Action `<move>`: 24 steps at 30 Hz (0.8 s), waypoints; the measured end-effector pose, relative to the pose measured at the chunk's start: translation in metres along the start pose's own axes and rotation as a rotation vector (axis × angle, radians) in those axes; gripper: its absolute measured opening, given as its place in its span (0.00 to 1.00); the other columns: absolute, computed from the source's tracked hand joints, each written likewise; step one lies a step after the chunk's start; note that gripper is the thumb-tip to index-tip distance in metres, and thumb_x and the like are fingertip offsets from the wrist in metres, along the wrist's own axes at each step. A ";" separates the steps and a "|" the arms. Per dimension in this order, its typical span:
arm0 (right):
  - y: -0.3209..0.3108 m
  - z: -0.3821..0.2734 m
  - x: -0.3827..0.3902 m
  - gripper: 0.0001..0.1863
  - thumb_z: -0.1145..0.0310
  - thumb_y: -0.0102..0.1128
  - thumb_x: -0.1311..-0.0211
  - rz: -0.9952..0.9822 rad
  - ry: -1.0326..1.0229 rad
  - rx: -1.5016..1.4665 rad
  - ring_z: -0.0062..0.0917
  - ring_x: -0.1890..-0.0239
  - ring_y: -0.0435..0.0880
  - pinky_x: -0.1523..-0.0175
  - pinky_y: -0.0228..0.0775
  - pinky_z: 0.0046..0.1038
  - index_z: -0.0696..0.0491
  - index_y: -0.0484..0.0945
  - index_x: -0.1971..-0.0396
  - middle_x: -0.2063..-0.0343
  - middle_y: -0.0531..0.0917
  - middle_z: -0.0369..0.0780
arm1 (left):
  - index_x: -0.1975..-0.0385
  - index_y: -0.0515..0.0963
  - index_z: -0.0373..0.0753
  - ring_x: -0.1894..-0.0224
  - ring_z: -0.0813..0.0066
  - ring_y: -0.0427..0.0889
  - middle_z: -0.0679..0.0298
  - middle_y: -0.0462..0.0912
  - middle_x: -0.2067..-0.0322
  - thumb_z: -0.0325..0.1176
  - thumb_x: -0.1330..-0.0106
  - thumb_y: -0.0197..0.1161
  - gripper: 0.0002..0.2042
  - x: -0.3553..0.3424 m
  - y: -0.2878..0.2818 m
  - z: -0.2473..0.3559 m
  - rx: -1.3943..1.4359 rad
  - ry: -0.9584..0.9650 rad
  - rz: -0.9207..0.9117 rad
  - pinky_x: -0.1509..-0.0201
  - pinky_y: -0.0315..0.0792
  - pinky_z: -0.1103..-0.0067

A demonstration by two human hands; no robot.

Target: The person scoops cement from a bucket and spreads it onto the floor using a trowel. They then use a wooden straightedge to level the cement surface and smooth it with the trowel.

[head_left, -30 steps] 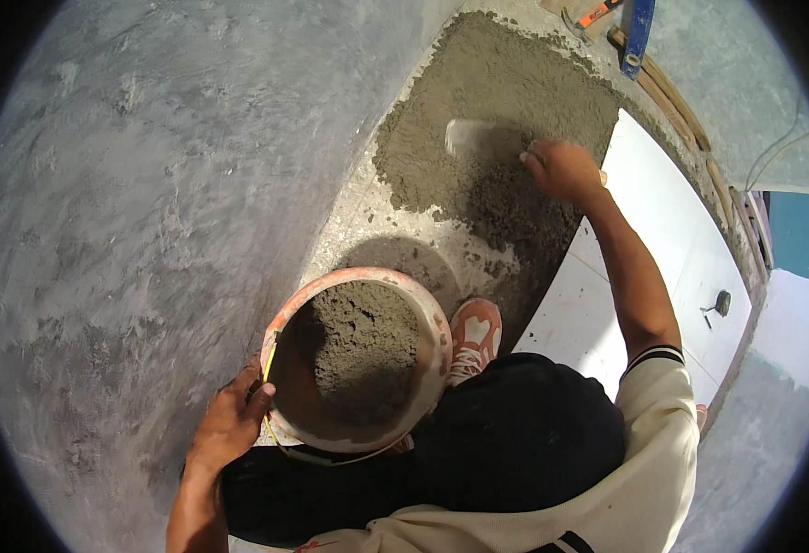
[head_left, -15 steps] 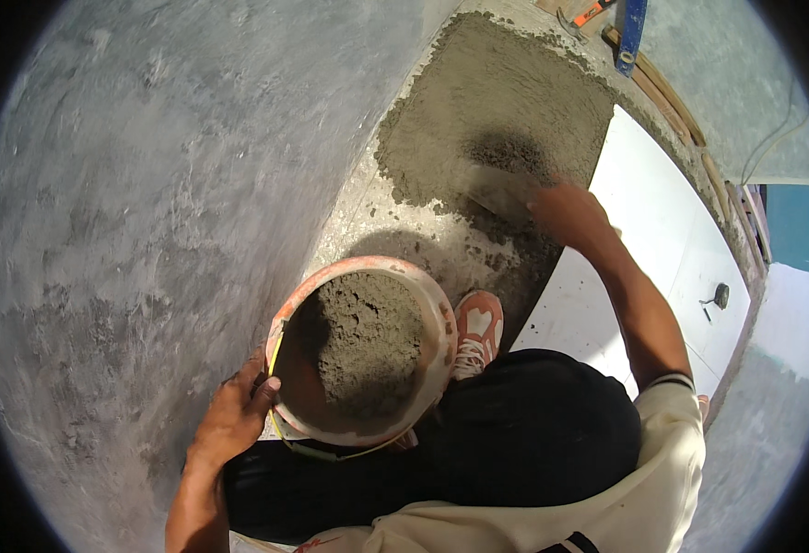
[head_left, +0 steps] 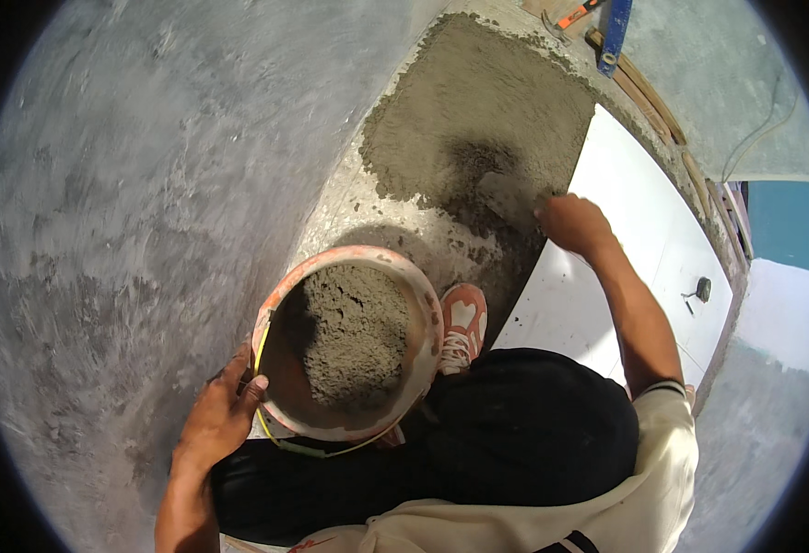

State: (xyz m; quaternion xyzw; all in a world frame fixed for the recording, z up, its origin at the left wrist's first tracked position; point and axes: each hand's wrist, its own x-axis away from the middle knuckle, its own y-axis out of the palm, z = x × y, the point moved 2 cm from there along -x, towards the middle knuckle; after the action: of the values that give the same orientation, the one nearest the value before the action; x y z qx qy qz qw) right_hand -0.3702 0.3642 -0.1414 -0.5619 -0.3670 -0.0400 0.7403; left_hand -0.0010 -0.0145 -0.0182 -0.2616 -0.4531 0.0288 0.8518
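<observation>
The right hand (head_left: 575,224) is curled into a fist around the flat, grey-coated metal trowel (head_left: 506,197) (its grip is hidden inside the fist), whose blade reaches out toward ten o'clock. The blade is over the shadowed lower part of the rough grey-brown bed of wet mortar (head_left: 487,92), which spreads toward eleven o'clock; whether it presses in cannot be told.

The left hand (head_left: 223,417) pinches the rim of the round, orange-red, mortar-smeared bucket (head_left: 430,327) at its eight o'clock, thumb on the edge and the other fingers partly hidden outside it. Inside is a heap of crumbly grey mortar (head_left: 358,332), and a thin yellow wire handle (head_left: 264,348) hangs around the rim's lower left.

At the bucket's three o'clock, just beside it, is a pink-and-white laced shoe (head_left: 463,323). The smooth grey plastered wall (head_left: 146,212) rises at its ten o'clock.

From the right hand, glossy white floor tiles (head_left: 649,207) lie toward three o'clock, with a small dark tape measure (head_left: 703,289) on them at four. Long brown wooden strips (head_left: 649,103) lie at one o'clock; a blue straight bar (head_left: 615,37) and an orange-and-black-handled hammer (head_left: 572,17) lie at twelve.
</observation>
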 end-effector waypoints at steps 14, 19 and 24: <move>-0.037 0.015 -0.024 0.30 0.49 0.51 0.19 -0.192 0.204 -0.259 0.54 0.56 0.90 0.48 0.79 0.51 0.64 0.85 0.65 0.63 0.89 0.59 | 0.26 0.64 0.25 0.29 0.41 0.76 0.33 0.78 0.36 0.35 0.21 0.61 0.30 0.011 -0.002 0.015 -0.033 -0.011 0.013 0.28 0.70 0.64; 0.028 0.035 0.028 0.23 0.52 0.52 0.20 -0.042 0.129 -0.052 0.54 0.53 0.89 0.45 0.81 0.52 0.57 0.87 0.55 0.59 0.89 0.57 | 0.25 0.63 0.25 0.30 0.41 0.76 0.34 0.78 0.36 0.35 0.21 0.61 0.30 0.015 -0.002 0.005 -0.075 0.054 0.045 0.28 0.70 0.64; 0.079 0.051 0.055 0.28 0.48 0.48 0.18 0.046 0.228 -0.149 0.56 0.56 0.89 0.47 0.81 0.53 0.59 0.85 0.56 0.62 0.88 0.59 | 0.22 0.61 0.29 0.29 0.45 0.76 0.36 0.77 0.34 0.36 0.20 0.61 0.31 0.013 -0.005 0.012 -0.159 0.042 -0.006 0.28 0.70 0.64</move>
State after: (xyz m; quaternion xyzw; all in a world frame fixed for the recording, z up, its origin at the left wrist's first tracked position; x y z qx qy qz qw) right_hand -0.3183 0.4566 -0.1668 -0.6156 -0.2635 -0.1136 0.7339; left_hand -0.0036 -0.0096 -0.0003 -0.3275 -0.4368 -0.0153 0.8377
